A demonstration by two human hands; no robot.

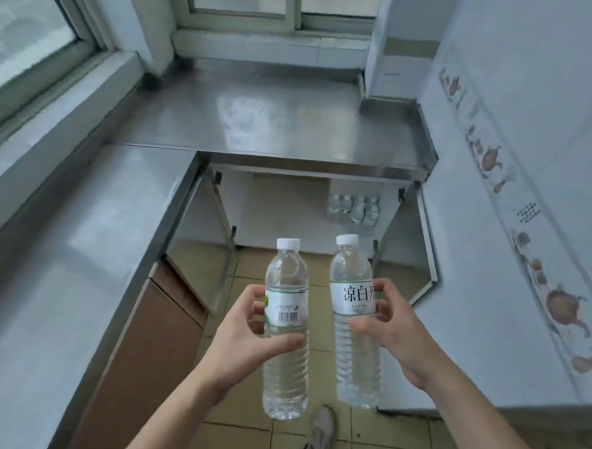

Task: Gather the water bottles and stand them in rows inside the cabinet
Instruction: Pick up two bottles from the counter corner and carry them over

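My left hand (pixel 249 333) grips a clear water bottle (pixel 285 276) with a white cap, held upright around its label. My right hand (pixel 387 326) grips a second clear water bottle (pixel 350 273) the same way, its white label printed with black characters. Both bottles hang in the air above the tiled floor, side by side. Ahead, under the steel counter, the cabinet (pixel 286 197) stands with both doors open. Several water bottles (pixel 355 209) stand in a row at its back right.
A steel counter (pixel 282 115) runs above the cabinet and along the left wall under the windows. The open right cabinet door (pixel 406 253) juts toward me. A white appliance side (pixel 515 247) with teapot stickers stands on the right. My shoe (pixel 321 432) is on the tiled floor.
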